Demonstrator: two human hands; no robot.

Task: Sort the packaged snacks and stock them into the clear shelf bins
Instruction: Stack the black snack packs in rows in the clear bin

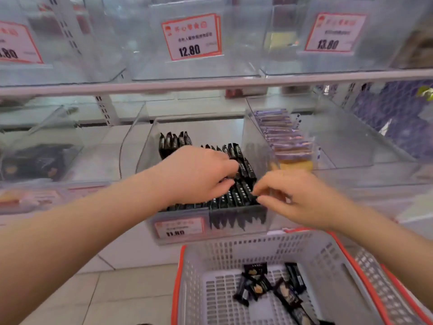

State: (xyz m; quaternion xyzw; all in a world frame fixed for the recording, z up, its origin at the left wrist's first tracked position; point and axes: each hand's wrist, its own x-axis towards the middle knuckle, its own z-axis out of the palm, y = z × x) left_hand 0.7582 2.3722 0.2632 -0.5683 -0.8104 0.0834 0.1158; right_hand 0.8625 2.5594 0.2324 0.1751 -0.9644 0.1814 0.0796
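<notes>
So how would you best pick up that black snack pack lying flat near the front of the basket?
Pinch the black snack pack across its narrow width at the middle, reaching straight down from above. It lies flat on the floor of the basket, its long sides look clear, and the basket's tall walls block any sideways reach.

left hand point(196, 174) hides some black snack packets point(236, 198); price tag point(179, 227) blurred.

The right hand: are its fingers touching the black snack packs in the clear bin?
Touching. The head view shows the right hand with its fingers curled onto the tops of the black snack packs.
</notes>
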